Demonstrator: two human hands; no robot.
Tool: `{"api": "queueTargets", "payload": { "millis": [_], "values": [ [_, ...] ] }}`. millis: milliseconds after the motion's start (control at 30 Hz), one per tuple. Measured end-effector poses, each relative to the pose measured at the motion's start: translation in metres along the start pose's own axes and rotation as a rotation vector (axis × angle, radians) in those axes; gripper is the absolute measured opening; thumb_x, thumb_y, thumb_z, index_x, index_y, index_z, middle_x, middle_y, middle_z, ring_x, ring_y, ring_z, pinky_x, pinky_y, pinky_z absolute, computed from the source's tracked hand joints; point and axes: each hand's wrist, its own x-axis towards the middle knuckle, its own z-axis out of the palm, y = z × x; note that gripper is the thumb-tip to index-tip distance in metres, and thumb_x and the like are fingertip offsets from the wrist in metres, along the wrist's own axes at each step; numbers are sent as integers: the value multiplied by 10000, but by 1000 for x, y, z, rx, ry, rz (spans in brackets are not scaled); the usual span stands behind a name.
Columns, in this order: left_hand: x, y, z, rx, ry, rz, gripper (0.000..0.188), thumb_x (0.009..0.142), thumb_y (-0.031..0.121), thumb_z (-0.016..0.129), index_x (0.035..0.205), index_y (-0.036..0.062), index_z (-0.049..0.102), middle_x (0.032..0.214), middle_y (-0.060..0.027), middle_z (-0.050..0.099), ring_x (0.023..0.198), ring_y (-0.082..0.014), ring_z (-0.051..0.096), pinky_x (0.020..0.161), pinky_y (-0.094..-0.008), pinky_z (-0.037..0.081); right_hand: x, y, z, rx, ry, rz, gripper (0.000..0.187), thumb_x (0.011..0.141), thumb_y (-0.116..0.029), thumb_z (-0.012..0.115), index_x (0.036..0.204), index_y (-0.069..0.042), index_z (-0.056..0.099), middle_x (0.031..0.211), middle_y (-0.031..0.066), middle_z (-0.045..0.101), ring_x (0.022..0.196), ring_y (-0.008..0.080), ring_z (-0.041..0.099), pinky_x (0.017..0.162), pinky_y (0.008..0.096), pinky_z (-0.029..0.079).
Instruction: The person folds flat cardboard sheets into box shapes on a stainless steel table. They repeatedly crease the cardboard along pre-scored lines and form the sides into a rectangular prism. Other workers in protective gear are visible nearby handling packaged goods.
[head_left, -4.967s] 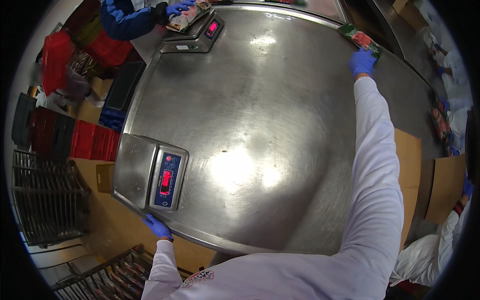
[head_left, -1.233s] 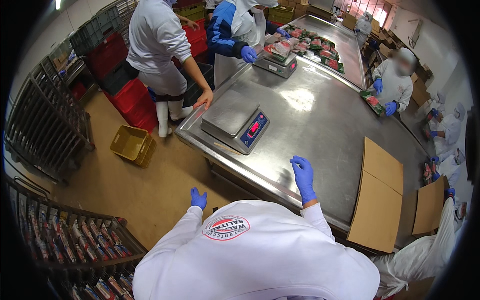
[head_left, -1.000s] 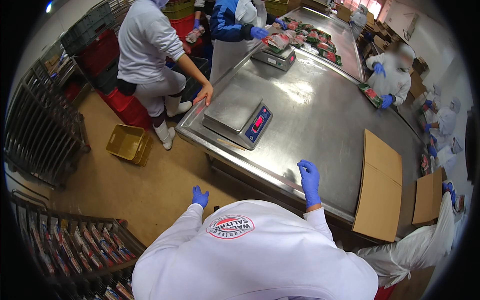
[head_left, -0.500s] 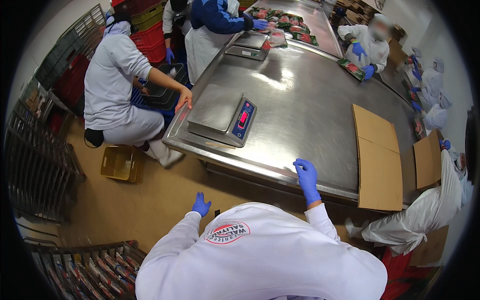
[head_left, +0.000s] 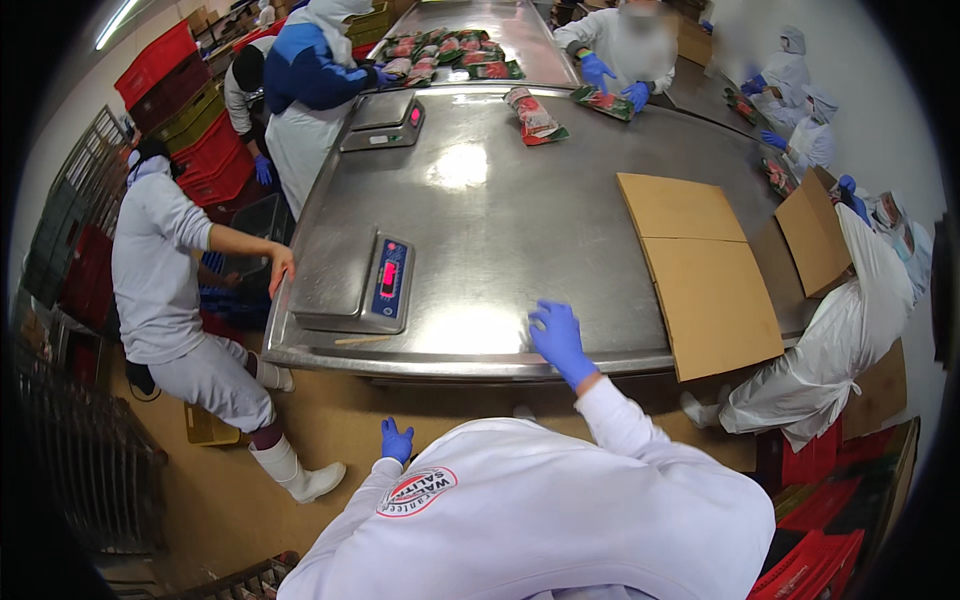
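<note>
My right hand [head_left: 558, 338], in a blue glove, reaches over the near edge of the steel table [head_left: 500, 240]. Its fingers are apart and bent a little, with nothing in them. Lower and further left, my left hand [head_left: 397, 440], gloved in blue too, hangs beside my body short of the table, fingers spread and holding nothing. A bench scale [head_left: 345, 285] with a lit red display stands left of my right hand. To that hand's right lies a flat cardboard sheet [head_left: 700, 270]. One red-and-white plastic package [head_left: 535, 115] rests at the table's far side.
A co-worker [head_left: 175, 270] at the left touches the table corner. Another [head_left: 625, 50] across the table handles a package [head_left: 603, 102]. A second scale [head_left: 385, 120] and piled packages [head_left: 450, 55] are further off. At right, a person holds a cardboard box [head_left: 812, 232]. Red crates [head_left: 810, 565] stand behind right.
My view has turned, shifting the table leftward. My right hand has moved further in over the table, still empty. The left co-worker has straightened up. One package has come away from the far scale.
</note>
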Motion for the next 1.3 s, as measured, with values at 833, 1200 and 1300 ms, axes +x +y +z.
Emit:
{"api": "queueTargets", "payload": {
  "millis": [833, 1200, 1300],
  "values": [
    [1, 42, 56, 325, -290, -112, 734, 822, 281, 644, 1407, -55, 354, 1465, -299, 304, 1353, -419, 323, 1120, -404, 286, 256, 256, -241, -570, 713, -298, 424, 895, -166, 472, 1307, -77, 516, 1445, 145, 411, 1286, 354, 412, 1133, 484, 225],
    [1, 78, 24, -387, -63, -457, 460, 840, 353, 591, 1255, 157, 597, 1487, -273, 289, 1358, -473, 278, 1135, -433, 267, 26, 404, -198, -524, -270, 835, 608, 915, -482, 462, 1448, -199, 382, 1576, 10, 204, 1417, 357, 239, 1073, 638, 235],
    [9, 55, 32, -45, -178, -188, 378, 857, 336, 560, 1201, 199, 636, 1483, -289, 280, 1348, -487, 288, 1133, -443, 270, -37, 407, -126, -492, 21, 733, 648, 889, -504, 484, 1445, -187, 383, 1560, 48, 246, 1394, 338, 296, 1083, 568, 278]
  ]
}}
